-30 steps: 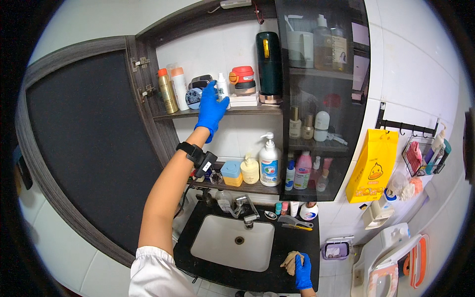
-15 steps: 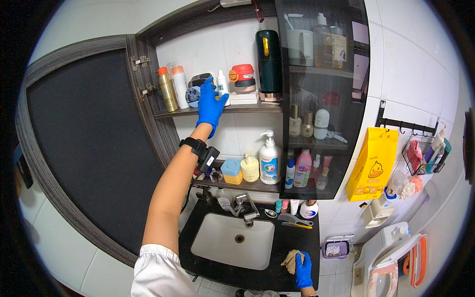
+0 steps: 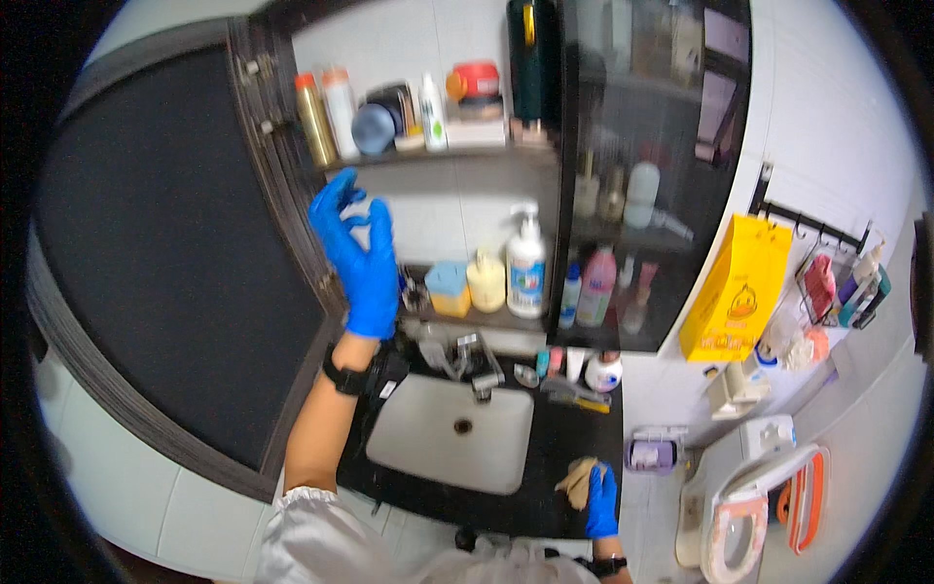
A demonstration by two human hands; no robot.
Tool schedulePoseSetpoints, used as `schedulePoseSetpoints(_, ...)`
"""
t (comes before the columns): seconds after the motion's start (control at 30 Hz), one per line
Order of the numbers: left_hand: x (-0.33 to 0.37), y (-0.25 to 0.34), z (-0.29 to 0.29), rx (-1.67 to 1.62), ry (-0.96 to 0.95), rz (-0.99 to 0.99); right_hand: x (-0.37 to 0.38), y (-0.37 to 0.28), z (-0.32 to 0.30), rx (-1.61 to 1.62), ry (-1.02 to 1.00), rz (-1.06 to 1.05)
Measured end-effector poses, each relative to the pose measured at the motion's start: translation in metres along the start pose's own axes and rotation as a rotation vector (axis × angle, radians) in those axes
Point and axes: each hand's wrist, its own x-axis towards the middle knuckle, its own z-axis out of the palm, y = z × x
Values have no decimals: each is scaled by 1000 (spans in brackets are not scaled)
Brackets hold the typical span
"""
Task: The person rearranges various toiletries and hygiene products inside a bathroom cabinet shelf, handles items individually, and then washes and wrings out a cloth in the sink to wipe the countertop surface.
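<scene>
One dark wood-framed cabinet door [image 3: 165, 243], standing open across the left of the frame; one black tabletop [image 3: 574, 438], lower centre, with white inset sink [image 3: 418, 438]. One left hand [image 3: 357, 258], blue-gloved, left of centre, fingers spread and curved, thumb apart, just below the left end of the upper shelf [image 3: 457, 159]; one right hand [image 3: 602, 504], likewise gloved, lower right, fingers together against a beige cloth [image 3: 576, 485] on the tabletop, whether gripping or only pressing cannot be told. One white pump bottle [image 3: 526, 273], centre; one slim white bottle [image 3: 432, 115], upper centre.
</scene>
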Motion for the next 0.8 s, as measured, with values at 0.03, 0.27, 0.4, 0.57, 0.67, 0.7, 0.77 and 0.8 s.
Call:
schedulePoseSetpoints(0.03, -26, 1, -20, 36, -38, 9, 4, 27, -6, 64, 52, -2)
schedulePoseSetpoints(0.27, -231, -96, -86, 98, -706, -642, 23, 75, -24, 408, -189, 257)
schedulePoseSetpoints(0.4, -313, -183, -105, 299, -841, -449, 0, 57, -9, 516, -381, 612)
schedulePoseSetpoints(0.57, -328, -240, -76, 308, -995, -476, -18, 1, 66, 243, -338, 623)
schedulePoseSetpoints(0.67, -328, -265, -58, 303, -1058, -498, -4, -14, 94, -224, -491, 247)
schedulePoseSetpoints(0.7, -325, -273, -52, 288, -1076, -521, 2, -10, 102, -35, -428, 424)
schedulePoseSetpoints(0.77, -324, -277, -37, 234, -1024, -497, 15, 5, 105, 123, -334, 552)
schedulePoseSetpoints(0.8, -322, -272, -32, 230, -1036, -551, 19, 15, 106, 75, -336, 452)
